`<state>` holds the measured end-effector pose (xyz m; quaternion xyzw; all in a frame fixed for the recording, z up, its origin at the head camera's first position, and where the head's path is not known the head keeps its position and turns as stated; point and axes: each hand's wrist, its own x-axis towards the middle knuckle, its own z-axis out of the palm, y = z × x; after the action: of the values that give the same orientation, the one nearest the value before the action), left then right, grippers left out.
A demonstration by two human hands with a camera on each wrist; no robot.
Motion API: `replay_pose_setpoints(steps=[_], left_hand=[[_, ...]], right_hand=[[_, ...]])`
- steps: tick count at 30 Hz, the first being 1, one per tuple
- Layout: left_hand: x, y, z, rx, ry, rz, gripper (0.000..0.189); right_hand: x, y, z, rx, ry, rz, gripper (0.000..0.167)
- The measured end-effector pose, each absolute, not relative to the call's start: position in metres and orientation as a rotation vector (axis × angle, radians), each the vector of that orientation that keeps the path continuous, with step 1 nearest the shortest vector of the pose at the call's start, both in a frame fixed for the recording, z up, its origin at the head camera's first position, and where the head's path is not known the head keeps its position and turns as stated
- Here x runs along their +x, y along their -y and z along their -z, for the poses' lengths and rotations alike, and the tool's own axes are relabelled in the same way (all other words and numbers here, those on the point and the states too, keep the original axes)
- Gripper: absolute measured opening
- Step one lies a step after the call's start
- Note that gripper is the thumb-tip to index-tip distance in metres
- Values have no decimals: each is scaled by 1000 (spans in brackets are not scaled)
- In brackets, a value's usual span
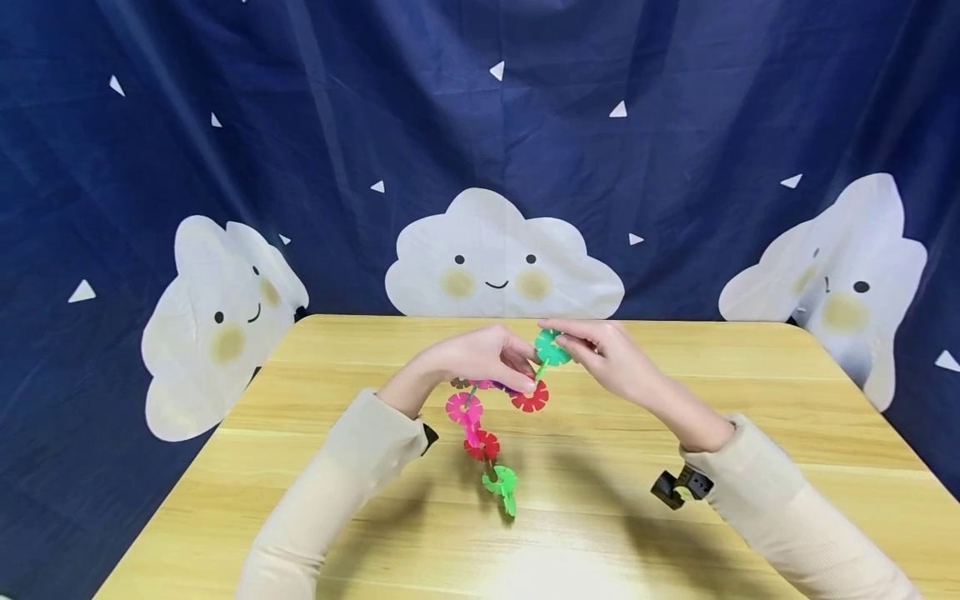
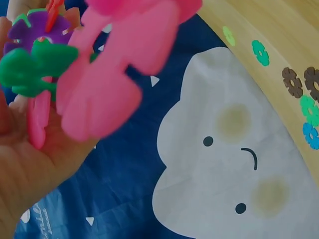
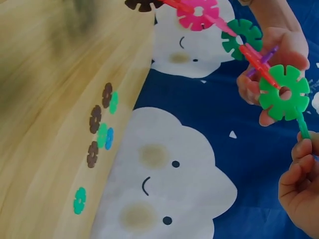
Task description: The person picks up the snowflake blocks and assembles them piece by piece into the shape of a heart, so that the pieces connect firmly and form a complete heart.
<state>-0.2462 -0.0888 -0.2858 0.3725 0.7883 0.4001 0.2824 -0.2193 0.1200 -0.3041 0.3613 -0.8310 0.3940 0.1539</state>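
Observation:
A chain of slotted plastic snowflake discs (image 1: 463, 407) in pink, red, green, purple and brown hangs above the wooden table. My left hand (image 1: 487, 354) grips it near its upper end, fingers bent round a purple disc (image 2: 42, 32) next to a dark green disc (image 2: 35, 72). Between thumb and fingers, my right hand (image 1: 615, 358) pinches a teal disc (image 1: 553, 347), which meets a bright green disc (image 3: 284, 93) at the chain's end. Lower down, a red disc (image 1: 482, 446) leads to bright green discs (image 1: 504, 481) at the bottom tip, low over the tabletop.
Several loose discs lie on the wooden table (image 1: 750, 375), among them a brown disc (image 3: 94, 119), a blue disc (image 3: 109, 138) and a separate teal disc (image 3: 79, 200). Behind the table hangs a dark blue curtain (image 1: 337, 100) with smiling clouds.

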Motion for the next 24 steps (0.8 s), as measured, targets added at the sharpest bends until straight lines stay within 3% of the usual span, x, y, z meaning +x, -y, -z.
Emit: replay_pose_setpoints(steps=[13, 20, 24], left_hand=[[-235, 73, 279, 1053, -2403, -893, 23], [-235, 82, 272, 922, -2185, -1082, 62], [-238, 87, 272, 962, -2088, -1136, 67]], right_hand=[[-219, -127, 326, 1043, 2121, -1153, 28], [-217, -130, 330, 1025, 2017, -1344, 28], [-216, -130, 331, 1031, 1971, -1423, 28]])
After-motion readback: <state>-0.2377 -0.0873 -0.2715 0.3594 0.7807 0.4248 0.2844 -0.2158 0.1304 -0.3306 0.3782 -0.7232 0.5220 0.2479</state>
